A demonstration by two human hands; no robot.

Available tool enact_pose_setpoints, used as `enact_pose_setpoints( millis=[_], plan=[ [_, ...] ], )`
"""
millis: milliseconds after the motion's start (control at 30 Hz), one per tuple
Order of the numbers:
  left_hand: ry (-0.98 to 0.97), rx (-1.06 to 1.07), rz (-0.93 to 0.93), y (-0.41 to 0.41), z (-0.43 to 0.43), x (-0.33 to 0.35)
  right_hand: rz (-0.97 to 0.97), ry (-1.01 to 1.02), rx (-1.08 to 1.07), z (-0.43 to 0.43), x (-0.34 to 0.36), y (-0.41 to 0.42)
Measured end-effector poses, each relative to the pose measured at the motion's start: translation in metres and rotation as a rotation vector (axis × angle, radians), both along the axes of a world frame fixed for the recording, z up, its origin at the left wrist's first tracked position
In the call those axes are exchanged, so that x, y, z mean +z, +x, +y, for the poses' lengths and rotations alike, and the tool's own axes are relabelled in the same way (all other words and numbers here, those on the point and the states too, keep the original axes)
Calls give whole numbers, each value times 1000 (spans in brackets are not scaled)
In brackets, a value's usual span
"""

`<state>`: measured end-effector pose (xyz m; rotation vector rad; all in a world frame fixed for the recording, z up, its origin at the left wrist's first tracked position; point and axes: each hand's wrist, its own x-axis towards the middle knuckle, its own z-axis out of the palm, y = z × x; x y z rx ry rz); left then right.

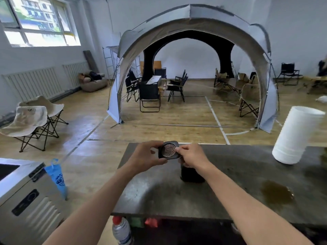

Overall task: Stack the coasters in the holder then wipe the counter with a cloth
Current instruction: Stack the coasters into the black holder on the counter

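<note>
Both my hands hold one dark square coaster (pixel 169 150) with a round patterned metal inlay, raised above the far edge of the dark counter (pixel 159 195). My left hand (pixel 145 157) grips its left side, and my right hand (pixel 192 154) pinches its right edge. Just below my right wrist stands a dark holder (pixel 192 175) on the counter, partly hidden by that wrist. A brown liquid spill (pixel 277 192) lies on the counter to the right. No cloth is in view.
A tall white paper-towel roll (pixel 297 137) stands at the counter's right. A silver cooler box (pixel 26 197) with a blue bag (pixel 56 175) sits to the left. A red-capped bottle (pixel 122 230) is below the counter's front edge. Folding chairs and a tent fill the room beyond.
</note>
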<state>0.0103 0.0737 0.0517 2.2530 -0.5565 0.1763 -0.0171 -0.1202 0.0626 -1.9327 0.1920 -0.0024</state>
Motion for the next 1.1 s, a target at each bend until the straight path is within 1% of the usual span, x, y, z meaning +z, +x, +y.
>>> enact_pose_setpoints(
  millis=[100, 200, 333, 400, 600, 667, 700, 767, 833, 867, 900, 1000, 1100],
  plan=[
    [17, -101, 24, 9, -47, -2, 71, 46, -117, -51, 2, -8],
    [34, -147, 68, 13, -76, -12, 190, 86, -206, -81, -6, -16],
    [-7, -163, 197, 22, -87, -27, 366, 224, -225, -92, -20, -18],
    [-33, -155, 227, 25, -86, -30, 413, 291, -226, -93, -23, -17],
    [-76, -162, 242, 21, -81, -33, 472, 340, -265, -89, -33, -10],
    [-94, -161, 246, 18, -80, -34, 440, 339, -284, -88, -37, -9],
    [-100, -163, 256, 17, -79, -36, 393, 335, -291, -88, -39, -9],
    [-105, -172, 285, 15, -77, -39, 201, 253, -274, -89, -42, -11],
    [-87, -185, 307, 15, -75, -43, -30, 24, -225, -93, -43, -16],
    [-75, -193, 311, 15, -74, -45, -101, -104, -170, -96, -43, -20],
    [-65, -200, 311, 16, -74, -48, -126, -212, -85, -98, -44, -24],
    [-64, -202, 315, 17, -77, -55, -80, -454, 163, -99, -53, -29],
    [-96, -206, 325, 20, -78, -63, -139, -573, 165, -97, -65, -22]
  ],
)
